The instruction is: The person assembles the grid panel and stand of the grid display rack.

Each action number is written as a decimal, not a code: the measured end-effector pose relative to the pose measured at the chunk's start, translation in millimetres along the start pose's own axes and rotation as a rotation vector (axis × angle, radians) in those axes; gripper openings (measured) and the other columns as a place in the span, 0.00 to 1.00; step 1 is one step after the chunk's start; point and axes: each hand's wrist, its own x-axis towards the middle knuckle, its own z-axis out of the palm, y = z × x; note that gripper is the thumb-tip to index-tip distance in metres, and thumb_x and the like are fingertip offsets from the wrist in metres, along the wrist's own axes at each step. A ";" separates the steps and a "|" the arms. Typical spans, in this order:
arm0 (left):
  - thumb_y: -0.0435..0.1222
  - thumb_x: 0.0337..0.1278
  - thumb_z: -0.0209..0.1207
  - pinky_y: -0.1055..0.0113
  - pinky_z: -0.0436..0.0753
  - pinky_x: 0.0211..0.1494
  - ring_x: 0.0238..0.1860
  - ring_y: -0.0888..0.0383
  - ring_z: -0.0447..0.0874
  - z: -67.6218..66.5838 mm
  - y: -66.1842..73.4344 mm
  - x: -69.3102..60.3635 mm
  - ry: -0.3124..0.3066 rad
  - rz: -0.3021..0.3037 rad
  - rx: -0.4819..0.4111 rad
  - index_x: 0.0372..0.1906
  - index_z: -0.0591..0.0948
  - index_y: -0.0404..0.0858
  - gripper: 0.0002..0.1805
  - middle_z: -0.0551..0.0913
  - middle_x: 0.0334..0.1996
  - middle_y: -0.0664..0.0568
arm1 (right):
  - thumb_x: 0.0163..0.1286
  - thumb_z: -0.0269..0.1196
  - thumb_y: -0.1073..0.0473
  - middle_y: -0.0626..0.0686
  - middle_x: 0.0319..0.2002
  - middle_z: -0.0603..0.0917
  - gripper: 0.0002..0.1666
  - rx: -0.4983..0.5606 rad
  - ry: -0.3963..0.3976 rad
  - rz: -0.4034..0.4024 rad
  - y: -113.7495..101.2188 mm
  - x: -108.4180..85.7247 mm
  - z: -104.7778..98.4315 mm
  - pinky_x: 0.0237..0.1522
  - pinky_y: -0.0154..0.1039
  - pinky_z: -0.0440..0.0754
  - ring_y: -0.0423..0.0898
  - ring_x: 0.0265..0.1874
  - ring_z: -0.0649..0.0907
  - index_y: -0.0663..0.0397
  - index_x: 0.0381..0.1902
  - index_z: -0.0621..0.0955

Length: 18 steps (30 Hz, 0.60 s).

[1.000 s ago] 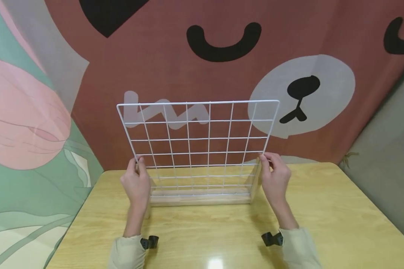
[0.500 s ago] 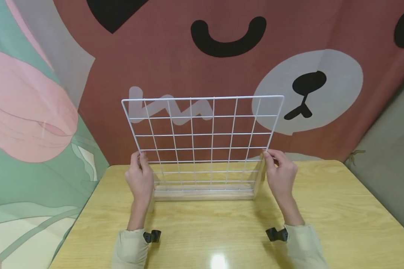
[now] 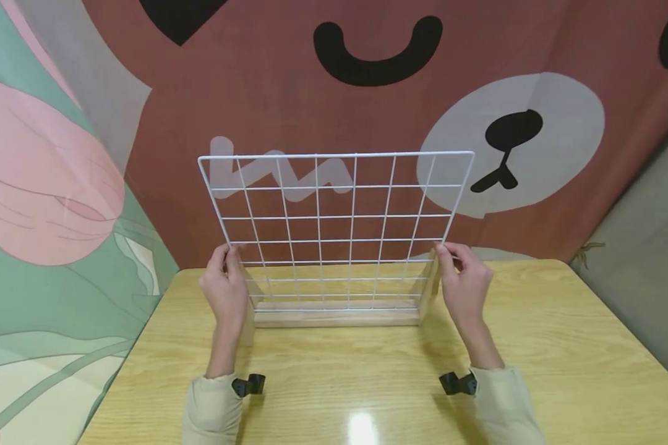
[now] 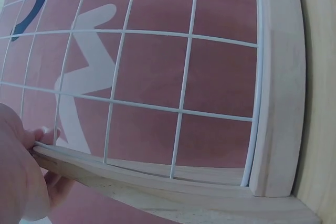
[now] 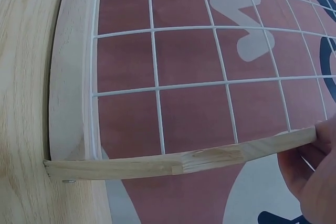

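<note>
A white wire grid panel (image 3: 336,154) stands upright between the wooden sides of a pale stand, its lower edge at the wooden base bar (image 3: 336,320). My left hand (image 3: 225,290) pinches the panel's left edge together with the upper end of the left side piece (image 4: 131,185), thumb on the near side. On the opposite side my right hand (image 3: 466,284) pinches the panel's right edge at the top of the right side piece (image 5: 210,159). Both wrist views show the wires running close along the wood. Whether the lower edge sits in a slot cannot be told.
The stand rests on a yellow wood-grain table (image 3: 334,383). Behind it hangs a curtain (image 3: 256,111) printed with a reddish-brown animal. A small metal screw end (image 5: 69,181) shows below the right corner of the stand.
The head view has shifted slightly, so the whole scene sits higher in the picture. Both hands keep the same hold on the panel and the side pieces.
</note>
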 end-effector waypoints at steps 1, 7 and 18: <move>0.31 0.77 0.56 0.76 0.65 0.28 0.23 0.63 0.70 -1.0 0.2 0.3 -0.004 -0.004 -0.009 0.41 0.88 0.28 0.12 0.89 0.33 0.39 | 0.71 0.67 0.70 0.64 0.33 0.89 0.07 0.005 0.000 0.000 -0.2 0.1 0.6 0.41 0.17 0.78 0.23 0.34 0.81 0.72 0.35 0.87; 0.29 0.74 0.58 0.76 0.67 0.31 0.27 0.55 0.74 -6.3 -1.3 1.8 -0.011 0.022 0.016 0.40 0.88 0.26 0.11 0.86 0.32 0.37 | 0.71 0.67 0.72 0.65 0.34 0.89 0.05 0.005 -0.008 -0.007 -1.6 0.4 2.9 0.41 0.17 0.78 0.22 0.35 0.80 0.73 0.35 0.87; 0.25 0.69 0.61 0.59 0.86 0.37 0.36 0.39 0.89 -11.0 -4.2 3.4 -0.071 0.165 0.099 0.38 0.88 0.25 0.07 0.89 0.37 0.36 | 0.73 0.64 0.71 0.65 0.34 0.89 0.07 -0.065 -0.060 -0.045 6.0 0.2 -7.8 0.42 0.16 0.77 0.24 0.35 0.81 0.74 0.38 0.87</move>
